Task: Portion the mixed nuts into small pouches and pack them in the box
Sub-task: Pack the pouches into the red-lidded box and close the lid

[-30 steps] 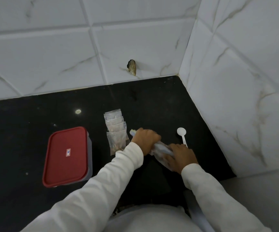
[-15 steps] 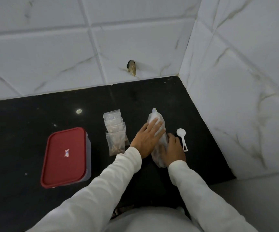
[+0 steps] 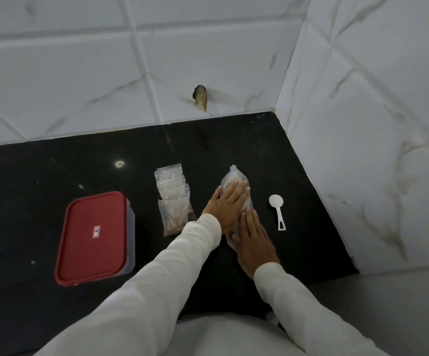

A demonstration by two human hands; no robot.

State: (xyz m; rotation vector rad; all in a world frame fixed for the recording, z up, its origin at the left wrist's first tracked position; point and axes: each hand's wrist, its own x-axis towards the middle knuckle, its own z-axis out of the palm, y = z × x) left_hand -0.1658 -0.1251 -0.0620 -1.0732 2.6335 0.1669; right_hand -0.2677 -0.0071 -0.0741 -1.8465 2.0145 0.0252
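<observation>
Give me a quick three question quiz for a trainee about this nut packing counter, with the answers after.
1. True or false: the red lid is on the box.
2. What lies right of the big bag? A) white spoon B) knife C) cup
3. Where do the left hand and right hand rest?

Key: 1 true. 2 A. 3 Flat on the big bag, with the filled pouches to its left.

A home kitchen corner — black stone counter [image 3: 54,176], marble-look wall tiles [image 3: 67,73].
</observation>
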